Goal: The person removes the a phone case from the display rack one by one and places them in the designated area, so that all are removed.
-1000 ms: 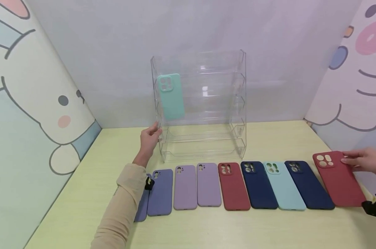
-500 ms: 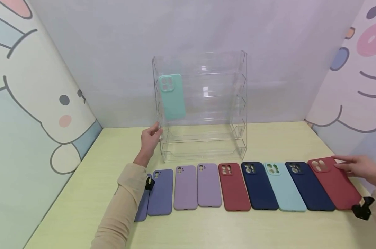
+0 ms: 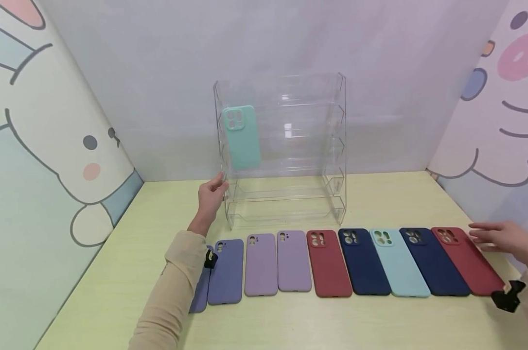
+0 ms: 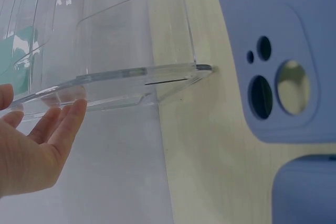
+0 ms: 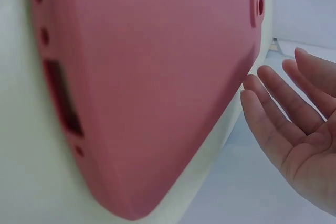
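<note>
My left hand (image 3: 210, 197) rests its fingertips against the left side of a clear acrylic tiered display rack (image 3: 286, 198), its fingers fairly straight in the left wrist view. A mint green phone case (image 3: 244, 146) leans upright at the rack's left. My right hand (image 3: 504, 239) hovers with extended, spread fingers beside the rightmost red phone case (image 3: 469, 265), which lies on the table. In the right wrist view, a small gap seems to separate the fingertips (image 5: 249, 98) from that case's edge; nothing is in the palm.
In a row before the rack lie blue-violet cases (image 3: 225, 272), lilac cases (image 3: 261, 265), another red case (image 3: 329, 265), navy cases (image 3: 364, 262) and a light blue case (image 3: 399, 265). My left forearm partly covers the leftmost case. Cartoon-printed panels (image 3: 71, 146) stand at both sides.
The rightmost red case has gone from tilted in my right hand's grip to flat beside the navy one. My right hand has let go and drawn slightly away. The left hand stays put.
</note>
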Demonstrator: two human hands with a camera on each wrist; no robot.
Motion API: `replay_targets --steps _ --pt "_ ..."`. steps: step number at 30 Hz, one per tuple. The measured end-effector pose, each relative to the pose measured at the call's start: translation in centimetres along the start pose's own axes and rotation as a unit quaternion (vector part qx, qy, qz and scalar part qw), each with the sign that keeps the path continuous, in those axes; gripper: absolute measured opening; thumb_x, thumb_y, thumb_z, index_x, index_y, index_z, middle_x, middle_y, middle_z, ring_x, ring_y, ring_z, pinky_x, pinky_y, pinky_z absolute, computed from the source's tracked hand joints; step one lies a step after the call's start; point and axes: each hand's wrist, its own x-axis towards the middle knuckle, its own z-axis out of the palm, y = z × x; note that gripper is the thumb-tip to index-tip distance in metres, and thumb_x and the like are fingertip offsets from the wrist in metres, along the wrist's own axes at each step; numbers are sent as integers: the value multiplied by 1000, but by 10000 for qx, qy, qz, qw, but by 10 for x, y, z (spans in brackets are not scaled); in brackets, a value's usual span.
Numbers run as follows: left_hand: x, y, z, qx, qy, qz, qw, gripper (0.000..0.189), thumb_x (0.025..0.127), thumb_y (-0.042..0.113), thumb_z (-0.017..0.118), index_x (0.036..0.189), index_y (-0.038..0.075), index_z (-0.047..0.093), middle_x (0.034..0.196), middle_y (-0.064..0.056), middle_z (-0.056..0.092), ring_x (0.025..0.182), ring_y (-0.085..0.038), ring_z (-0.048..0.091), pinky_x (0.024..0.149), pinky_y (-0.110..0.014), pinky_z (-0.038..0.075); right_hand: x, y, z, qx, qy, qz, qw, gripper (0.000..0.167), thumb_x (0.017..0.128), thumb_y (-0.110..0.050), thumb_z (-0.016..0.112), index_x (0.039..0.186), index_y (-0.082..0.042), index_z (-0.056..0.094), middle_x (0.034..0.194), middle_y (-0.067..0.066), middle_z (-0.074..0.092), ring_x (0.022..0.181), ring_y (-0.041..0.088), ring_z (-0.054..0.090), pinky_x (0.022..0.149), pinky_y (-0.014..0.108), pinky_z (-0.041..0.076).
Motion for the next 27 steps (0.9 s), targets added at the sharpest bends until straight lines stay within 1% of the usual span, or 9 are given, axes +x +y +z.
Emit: replay_targets --steps 5,10,14,15,17,19,21,23,27 --pt "0 0 0 4 -7 18 10000 40 91 13 54 131 13 48 128 -15 51 111 -25 52 86 -37 49 1 1 8 65 610 -258 9978 68 95 -39 42 127 21 32 109 42 49 67 1 58 54 26 53" --pt "1 -1 -1 -8 26 1 10000 39 91 14 54 130 13 48 128 -14 51 110 -24 52 85 -37 50 -5 -19 13 232 787 -400 9958 65 96 -33 43 128 22 29 116 45 42 66 1 59 57 33 55" --pt "0 -2 -1 -18 26 22 10000 39 91 14 54 130 12 48 127 -14 52 110 -24 52 84 -37 50 -14 -42 17 291 836 -466 9950 63 97 -31 42 130 20 28 115 43 45 68 0 61 58 28 54" --pt "0 -2 -1 -24 26 40 10000 39 91 14 54 130 11 48 127 -15 52 109 -24 52 84 -37 50 -16 -48 18 318 846 -479 9948 63 97 -31 42 130 20 28 110 39 52 69 0 61 58 27 54" --pt "0 -2 0 -40 26 73 10000 39 91 13 54 130 10 48 126 -16 52 110 -25 52 85 -38 50 -18 -58 19 463 909 -538 9933 63 96 -31 43 131 19 28 96 18 64 71 -2 61 59 23 53" --pt "0 -2 0 -62 28 100 9999 39 91 12 54 130 10 48 126 -16 52 110 -26 52 85 -39 49 -20 -67 21 654 964 -658 9910 62 96 -29 45 132 18 28 89 -8 63 72 -4 60 59 19 52" --pt "-1 -2 0 -77 6 130 9999 39 92 12 53 131 10 47 127 -17 51 110 -27 52 86 -40 49 -20 -74 22 908 1021 -743 9878 60 94 -28 48 133 15 31 85 -25 55 72 -6 59 60 17 51" --pt "-1 -2 0 -94 -5 141 9999 39 92 12 53 131 10 47 127 -17 51 110 -27 52 86 -41 48 -21 -80 24 1171 1047 -820 9842 58 93 -28 51 133 11 34 84 -28 56 73 -7 60 60 15 50" --pt "-1 -2 0 -95 -5 143 9999 39 91 13 54 130 10 48 126 -16 52 109 -25 53 86 -41 49 -26 -94 24 1544 993 -910 9788 53 91 -29 55 134 -2 40 86 -24 61 74 -4 62 61 13 50"
